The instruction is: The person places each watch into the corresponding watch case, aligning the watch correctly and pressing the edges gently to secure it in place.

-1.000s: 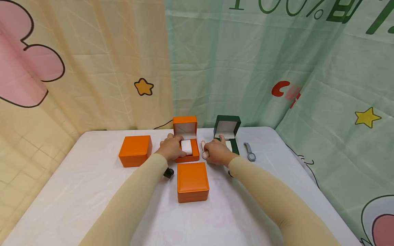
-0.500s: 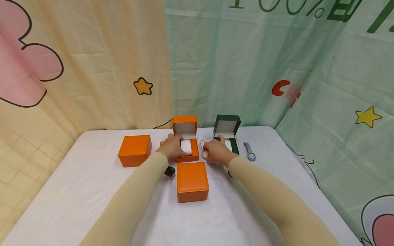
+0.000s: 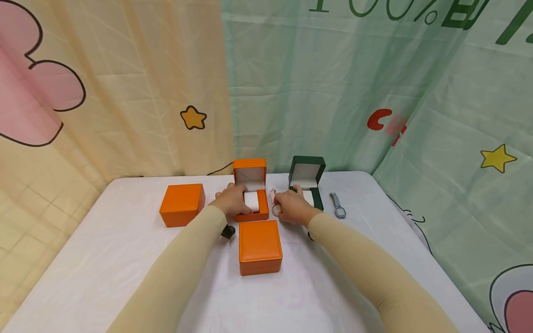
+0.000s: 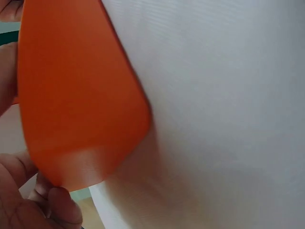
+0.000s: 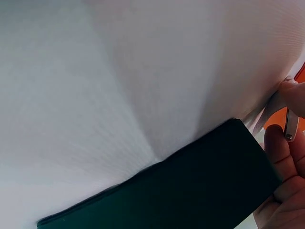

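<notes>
My left hand (image 3: 230, 201) grips the open orange watch box (image 3: 263, 204) at its left side, with a white cushion (image 3: 251, 200) inside. In the left wrist view, fingers (image 4: 64, 205) press at a corner of the orange box (image 4: 81, 90). My right hand (image 3: 293, 207) pinches a pink watch (image 3: 276, 210) between the open boxes, its round dial towards me. The right wrist view shows part of its strap (image 5: 291, 125) between thumb and fingers. Just behind this hand stands an open dark green watch box (image 3: 318, 199), its white cushion partly hidden by the hand.
A closed orange box (image 3: 261, 247) stands in front of the open orange one. Another closed orange box (image 3: 182, 205) is at the left. A silver-grey watch (image 3: 338, 206) lies right of the green box on the white tablecloth (image 3: 333, 277). Printed curtains (image 3: 275, 92) hang behind.
</notes>
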The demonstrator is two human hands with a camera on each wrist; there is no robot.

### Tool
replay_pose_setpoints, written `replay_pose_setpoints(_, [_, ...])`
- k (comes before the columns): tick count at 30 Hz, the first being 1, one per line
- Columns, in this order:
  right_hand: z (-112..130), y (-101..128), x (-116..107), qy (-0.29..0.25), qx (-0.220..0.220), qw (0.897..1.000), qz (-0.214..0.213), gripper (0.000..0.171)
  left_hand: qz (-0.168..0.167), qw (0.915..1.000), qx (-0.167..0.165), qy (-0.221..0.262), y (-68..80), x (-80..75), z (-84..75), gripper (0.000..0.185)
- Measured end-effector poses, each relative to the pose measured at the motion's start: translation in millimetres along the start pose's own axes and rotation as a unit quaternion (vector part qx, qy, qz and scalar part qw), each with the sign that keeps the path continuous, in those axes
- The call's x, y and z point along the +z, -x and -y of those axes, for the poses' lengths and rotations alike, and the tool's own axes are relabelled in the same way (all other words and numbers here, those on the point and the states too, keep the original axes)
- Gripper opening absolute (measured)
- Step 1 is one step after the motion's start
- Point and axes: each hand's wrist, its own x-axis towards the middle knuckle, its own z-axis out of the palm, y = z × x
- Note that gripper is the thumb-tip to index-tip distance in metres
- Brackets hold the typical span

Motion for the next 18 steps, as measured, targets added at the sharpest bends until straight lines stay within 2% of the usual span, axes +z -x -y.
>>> replay_pose_setpoints(4, [1.0,-1.3,-1.4,-0.003,0.0,1.0,0.008,0.025,0.001,0.9999,0.002,-0.011,0.9,-1.8,-2.1,0.076])
replay_pose_setpoints(9, [0.7,-1.4,-2.8,-0.018,-0.004,1.0,0.01,0.023,-0.007,0.9996,0.01,-0.025,-4.1,1.4,2.4,0.081])
replay_pose_setpoints(18, [-1.5,-1.7,1.9,-0.037,-0.004,0.999,0.009,0.024,-0.014,0.9993,0.027,-0.022,-0.1,0.8,4.3,0.08])
